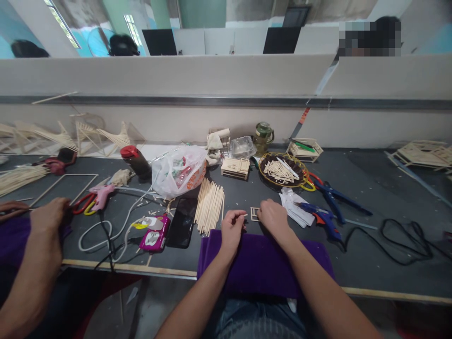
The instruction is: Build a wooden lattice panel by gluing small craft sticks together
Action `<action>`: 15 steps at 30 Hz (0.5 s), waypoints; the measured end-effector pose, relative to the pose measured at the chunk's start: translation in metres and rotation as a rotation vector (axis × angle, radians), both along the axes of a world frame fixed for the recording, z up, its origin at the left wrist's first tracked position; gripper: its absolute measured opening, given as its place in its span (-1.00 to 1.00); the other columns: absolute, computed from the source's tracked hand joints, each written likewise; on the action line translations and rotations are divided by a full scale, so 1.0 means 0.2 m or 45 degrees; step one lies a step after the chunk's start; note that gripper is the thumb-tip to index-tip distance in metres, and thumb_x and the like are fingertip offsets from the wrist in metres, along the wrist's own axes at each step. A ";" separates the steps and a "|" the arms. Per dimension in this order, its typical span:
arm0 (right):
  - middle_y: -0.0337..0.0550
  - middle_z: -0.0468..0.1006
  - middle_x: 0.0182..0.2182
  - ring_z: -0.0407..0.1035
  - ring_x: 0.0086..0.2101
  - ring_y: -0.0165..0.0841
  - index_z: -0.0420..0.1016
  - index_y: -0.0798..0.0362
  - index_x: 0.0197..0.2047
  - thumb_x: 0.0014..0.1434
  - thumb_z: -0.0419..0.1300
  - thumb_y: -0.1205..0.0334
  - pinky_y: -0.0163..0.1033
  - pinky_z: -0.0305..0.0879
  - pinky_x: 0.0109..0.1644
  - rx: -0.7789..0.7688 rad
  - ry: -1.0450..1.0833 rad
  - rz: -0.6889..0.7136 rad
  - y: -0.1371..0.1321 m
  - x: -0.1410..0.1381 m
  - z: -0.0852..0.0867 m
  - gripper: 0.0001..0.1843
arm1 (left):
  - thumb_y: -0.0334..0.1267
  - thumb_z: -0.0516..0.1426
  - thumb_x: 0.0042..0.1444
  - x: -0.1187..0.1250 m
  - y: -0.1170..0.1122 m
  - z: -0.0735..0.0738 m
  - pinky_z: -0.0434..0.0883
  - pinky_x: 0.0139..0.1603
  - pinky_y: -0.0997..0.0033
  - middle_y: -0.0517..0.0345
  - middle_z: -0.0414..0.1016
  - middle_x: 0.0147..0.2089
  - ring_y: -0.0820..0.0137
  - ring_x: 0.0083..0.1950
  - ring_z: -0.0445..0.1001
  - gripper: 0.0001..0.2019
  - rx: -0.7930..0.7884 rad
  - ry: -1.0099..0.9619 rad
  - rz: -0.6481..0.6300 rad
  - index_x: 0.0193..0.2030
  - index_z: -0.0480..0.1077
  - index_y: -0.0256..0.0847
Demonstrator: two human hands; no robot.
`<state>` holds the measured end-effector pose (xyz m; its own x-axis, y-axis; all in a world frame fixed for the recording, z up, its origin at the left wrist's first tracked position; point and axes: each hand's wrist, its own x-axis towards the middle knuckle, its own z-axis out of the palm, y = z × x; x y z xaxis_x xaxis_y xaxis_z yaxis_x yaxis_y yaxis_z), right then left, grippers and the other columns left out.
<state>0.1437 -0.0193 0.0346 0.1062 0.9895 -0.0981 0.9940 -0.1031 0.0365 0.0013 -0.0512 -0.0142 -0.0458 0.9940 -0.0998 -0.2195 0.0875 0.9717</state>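
My left hand [232,229] is closed in a pinch, with the pale end of a short wooden stick [246,215] showing at its fingertips. Just to the right, a small ladder-like frame of wooden sticks [254,214] lies on the dark table. My right hand [273,217] is curled over the right end of this frame, gripping it, and hides part of it. A purple cloth [261,268] lies under my wrists along the table's edge. Left of my hands is a pile of long wooden sticks [209,207].
A basket of short sticks [282,170], a blue glue gun [323,219], pliers [344,200] and a white cloth [296,207] lie to the right. Leftward are a phone [181,222], a plastic bag [178,172], a pink glue gun [102,195] and a co-worker's hand [49,216].
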 end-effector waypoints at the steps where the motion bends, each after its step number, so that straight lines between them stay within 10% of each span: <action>1: 0.08 0.54 -0.28 0.50 -0.28 -0.24 0.55 0.18 -0.24 0.26 0.00 0.27 -0.29 0.20 -0.33 0.013 0.007 0.009 0.00 -0.01 0.00 -0.70 | -0.17 0.23 0.05 0.00 0.00 0.00 0.38 -0.45 0.54 0.11 0.45 -0.28 0.54 -0.46 0.39 -0.80 -0.007 -0.013 0.008 -0.24 0.54 -0.24; 15: 0.00 0.52 -0.15 0.45 -0.15 -0.29 0.50 0.09 -0.14 0.32 -0.05 0.23 -0.32 0.21 -0.20 -0.029 0.120 0.488 0.17 -0.22 -0.01 -0.70 | -0.12 0.27 0.01 -0.03 0.02 0.01 0.27 -0.48 0.57 0.23 0.41 -0.36 0.61 -0.52 0.28 -0.69 -0.085 -0.314 0.357 -0.18 0.45 -0.28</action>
<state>0.0997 0.0148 0.0330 -0.2812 0.9531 -0.1119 0.9593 0.2762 -0.0584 -0.0042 -0.0464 -0.0122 -0.2818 0.9372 -0.2056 -0.4706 0.0517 0.8808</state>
